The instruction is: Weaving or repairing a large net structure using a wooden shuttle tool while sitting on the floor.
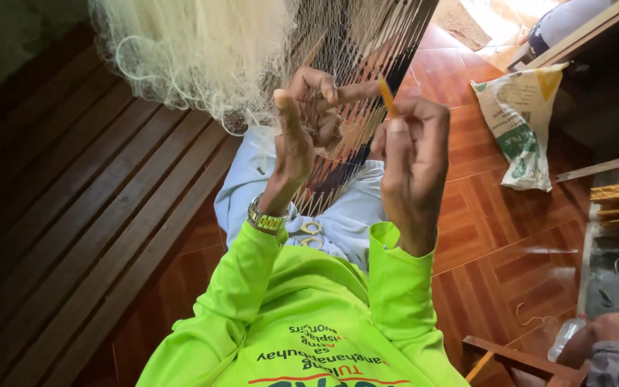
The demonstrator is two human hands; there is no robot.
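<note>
Item: fishing net [352, 86], hanging taut in front of you over your lap, strands running steeply top to bottom, tilted slightly right at the top.

Your left hand [302, 122]: fingers curled shut around a bunch of mesh, likely to keep the strands tight.

Your right hand [413, 150]: fingers pinched closed on a thin yellow netting needle [387, 94], long axis near upright, tip pointing up and slightly left, just beside the mesh.

Loose pale netting [195, 50] heaps above the wooden floor [80, 201].

Net [202, 50] beyond top edge; left hand's fingers [317, 100] behind mesh.
</note>
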